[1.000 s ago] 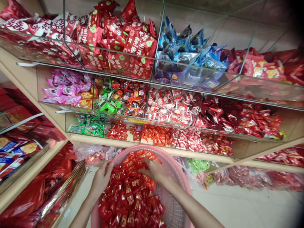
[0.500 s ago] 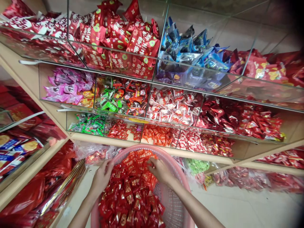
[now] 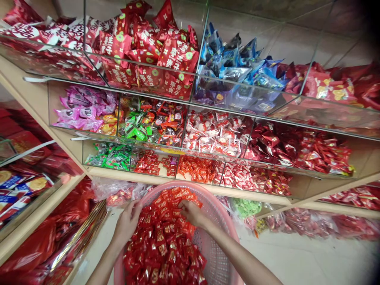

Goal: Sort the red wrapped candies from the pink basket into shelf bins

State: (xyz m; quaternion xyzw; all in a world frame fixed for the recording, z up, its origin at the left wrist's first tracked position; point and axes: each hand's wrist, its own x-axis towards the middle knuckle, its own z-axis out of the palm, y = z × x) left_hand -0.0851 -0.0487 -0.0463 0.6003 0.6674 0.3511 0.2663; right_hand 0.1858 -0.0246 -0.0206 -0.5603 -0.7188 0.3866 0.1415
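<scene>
A pink plastic basket (image 3: 218, 215) sits low in the middle, heaped with small red and gold wrapped candies (image 3: 164, 241). My left hand (image 3: 127, 222) grips the basket's left rim with its fingers curled over the edge. My right hand (image 3: 191, 212) lies on the far side of the candy heap, fingers closed into the wrappers. Just beyond the basket, the lowest shelf holds clear bins of red candies (image 3: 197, 168).
Three tiers of clear bins hold wrapped sweets: red packs (image 3: 166, 55) and blue packs (image 3: 234, 63) on top, pink (image 3: 83, 109), green and white ones below. Wooden shelving (image 3: 35, 103) runs along the left. Plastic bags of sweets (image 3: 118, 192) lie under the shelf. Pale floor shows lower right.
My right hand slid back and forth over the far side of the heap, closing its fingers into the candies. The left hand stayed on the rim.
</scene>
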